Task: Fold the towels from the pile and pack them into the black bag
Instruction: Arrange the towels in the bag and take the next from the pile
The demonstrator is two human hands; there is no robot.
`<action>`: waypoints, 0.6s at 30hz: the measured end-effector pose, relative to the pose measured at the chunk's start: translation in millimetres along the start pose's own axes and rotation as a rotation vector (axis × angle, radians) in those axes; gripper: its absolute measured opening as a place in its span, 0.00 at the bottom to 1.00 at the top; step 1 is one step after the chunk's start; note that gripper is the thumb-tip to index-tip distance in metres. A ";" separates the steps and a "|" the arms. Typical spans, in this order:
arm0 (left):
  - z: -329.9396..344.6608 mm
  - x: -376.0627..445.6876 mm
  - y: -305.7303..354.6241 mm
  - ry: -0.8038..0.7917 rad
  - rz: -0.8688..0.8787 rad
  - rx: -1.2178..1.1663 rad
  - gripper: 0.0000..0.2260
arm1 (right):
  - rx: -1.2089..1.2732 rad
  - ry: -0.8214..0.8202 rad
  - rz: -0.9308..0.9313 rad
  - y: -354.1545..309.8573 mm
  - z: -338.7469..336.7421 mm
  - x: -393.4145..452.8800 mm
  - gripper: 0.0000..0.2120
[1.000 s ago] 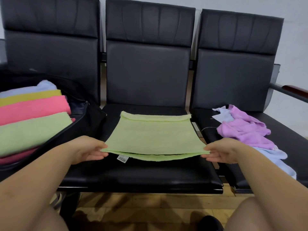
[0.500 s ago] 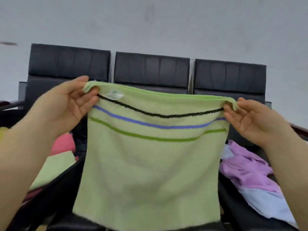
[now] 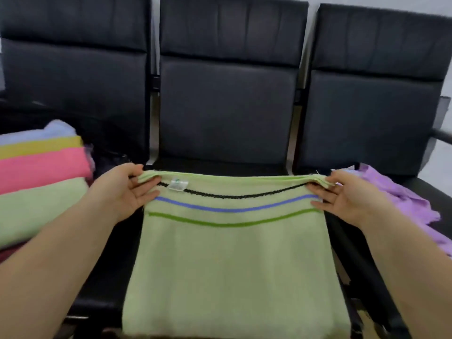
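1. The left hand [image 3: 122, 189] and right hand [image 3: 342, 194] each pinch a top corner of the green towel [image 3: 232, 265], fingers closed on it.
2. The towel fills the lower centre, draped over the middle seat [image 3: 220, 165].
3. Folded towels [image 3: 41, 182] sit at left; the pile [image 3: 396, 194] at right.

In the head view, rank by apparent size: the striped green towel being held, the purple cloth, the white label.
1. Striped green towel, largest, though nearest the camera.
2. Purple cloth, partly cut off at the edge.
3. White label, smallest.
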State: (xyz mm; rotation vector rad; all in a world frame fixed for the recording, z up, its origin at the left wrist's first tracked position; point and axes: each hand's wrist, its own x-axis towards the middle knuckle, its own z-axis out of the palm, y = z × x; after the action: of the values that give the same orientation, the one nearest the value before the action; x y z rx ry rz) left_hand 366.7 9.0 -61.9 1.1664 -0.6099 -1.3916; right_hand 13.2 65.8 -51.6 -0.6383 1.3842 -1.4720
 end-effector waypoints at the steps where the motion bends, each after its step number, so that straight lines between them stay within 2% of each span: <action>1: 1.3 7.8 -1.6 0.005 -0.003 0.010 0.08 | -0.013 0.013 -0.006 3.1 2.6 8.7 0.11; 11: 15.5 54.0 -8.7 -0.033 0.024 0.070 0.07 | 0.059 0.033 -0.030 18.7 16.7 56.0 0.09; 18: 4.7 41.0 -7.1 -0.068 0.045 0.220 0.07 | -0.050 -0.028 -0.032 17.9 -2.3 45.3 0.08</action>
State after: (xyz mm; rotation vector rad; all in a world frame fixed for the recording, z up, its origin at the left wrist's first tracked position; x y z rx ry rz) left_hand 366.0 -29.6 -78.4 1.2742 -0.8491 -1.3553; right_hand -0.9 28.7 -79.9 -0.7135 1.3988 -1.4518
